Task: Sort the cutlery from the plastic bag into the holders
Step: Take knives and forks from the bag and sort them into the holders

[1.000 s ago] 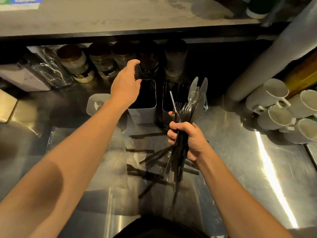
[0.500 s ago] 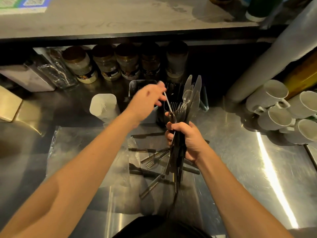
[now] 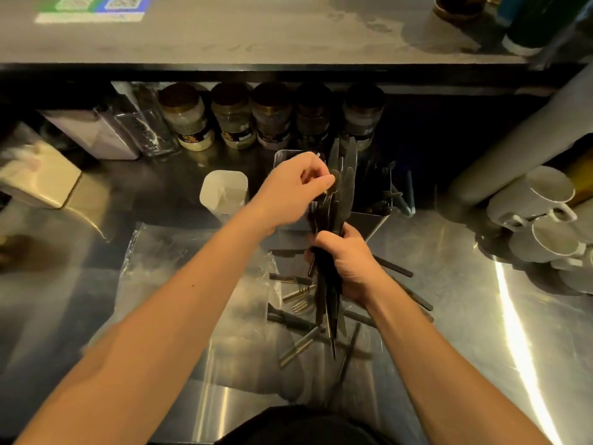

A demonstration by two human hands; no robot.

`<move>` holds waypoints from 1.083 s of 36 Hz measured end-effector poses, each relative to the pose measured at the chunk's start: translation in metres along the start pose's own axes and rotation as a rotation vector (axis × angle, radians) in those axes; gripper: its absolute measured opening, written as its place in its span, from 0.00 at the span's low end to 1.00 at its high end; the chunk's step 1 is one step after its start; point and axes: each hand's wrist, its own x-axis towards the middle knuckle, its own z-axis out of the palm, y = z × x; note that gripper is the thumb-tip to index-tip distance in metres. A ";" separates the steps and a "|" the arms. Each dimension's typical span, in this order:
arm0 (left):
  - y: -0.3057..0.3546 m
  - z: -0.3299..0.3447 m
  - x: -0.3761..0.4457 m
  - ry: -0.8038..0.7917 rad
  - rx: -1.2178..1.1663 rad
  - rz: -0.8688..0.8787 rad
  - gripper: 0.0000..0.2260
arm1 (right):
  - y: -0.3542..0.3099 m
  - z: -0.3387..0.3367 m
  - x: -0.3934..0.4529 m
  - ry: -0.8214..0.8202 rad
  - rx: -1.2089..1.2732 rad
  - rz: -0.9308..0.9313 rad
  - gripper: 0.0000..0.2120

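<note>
Right hand (image 3: 348, 261) is gripping a cutlery bunch (image 3: 337, 200), left hand (image 3: 295, 187) is pinching one piece from it; loose cutlery (image 3: 298, 300) is lying mid-worktop, sorting unfinished.

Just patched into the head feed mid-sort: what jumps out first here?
Dead centre, the right hand grips a bundle of cutlery upright, and the left hand pinches at its top. Loose cutlery lies on the plastic bag below, the holders stand just behind, and white mugs are stacked at the right.
</note>
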 end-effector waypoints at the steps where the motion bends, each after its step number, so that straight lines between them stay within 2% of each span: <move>1: -0.003 -0.002 -0.001 0.023 -0.042 -0.030 0.04 | 0.000 0.003 0.002 -0.010 -0.023 -0.003 0.09; 4: -0.013 -0.011 0.000 0.145 -0.289 -0.103 0.04 | 0.003 0.013 0.007 -0.032 -0.083 -0.002 0.12; 8: -0.029 -0.045 0.008 0.504 -0.548 -0.059 0.06 | 0.009 0.028 0.016 -0.072 -0.055 0.044 0.10; 11: -0.056 -0.077 0.017 0.661 -0.510 -0.021 0.02 | 0.013 0.037 0.023 -0.080 -0.055 0.059 0.11; 13: -0.086 -0.089 0.027 0.676 -0.399 -0.060 0.08 | 0.017 0.042 0.029 -0.066 -0.068 0.051 0.14; 16: -0.128 -0.092 0.039 0.613 -0.217 -0.183 0.11 | 0.022 0.048 0.037 -0.047 -0.070 0.049 0.17; 20: -0.163 -0.078 0.048 0.502 -0.152 -0.284 0.12 | 0.022 0.050 0.046 -0.037 -0.072 0.051 0.15; 24: -0.175 -0.069 0.053 0.340 -0.010 -0.277 0.06 | 0.022 0.049 0.053 -0.048 -0.040 0.081 0.15; 27: -0.182 -0.068 0.051 0.218 0.170 -0.310 0.14 | 0.022 0.049 0.056 -0.077 0.049 0.111 0.19; 29: -0.180 -0.069 0.048 0.267 0.237 -0.291 0.18 | 0.021 0.048 0.056 -0.099 0.088 0.121 0.22; 31: -0.168 -0.068 0.045 0.390 0.258 -0.176 0.17 | 0.021 0.047 0.055 -0.119 0.097 0.129 0.24; 33: -0.141 -0.062 0.040 0.467 0.086 -0.118 0.14 | 0.021 0.047 0.052 -0.136 0.097 0.139 0.25; 34: -0.123 -0.059 0.037 0.415 -0.089 -0.134 0.13 | 0.021 0.047 0.051 -0.148 0.091 0.144 0.24; 36: -0.091 -0.053 0.030 0.153 -0.393 -0.170 0.14 | 0.021 0.047 0.048 -0.168 0.043 0.150 0.20; 38: -0.070 -0.050 0.021 -0.078 -0.424 -0.145 0.11 | 0.020 0.046 0.044 -0.183 -0.029 0.149 0.23; 39: -0.062 -0.050 0.018 -0.114 -0.398 -0.130 0.10 | 0.019 0.046 0.041 -0.194 -0.043 0.148 0.25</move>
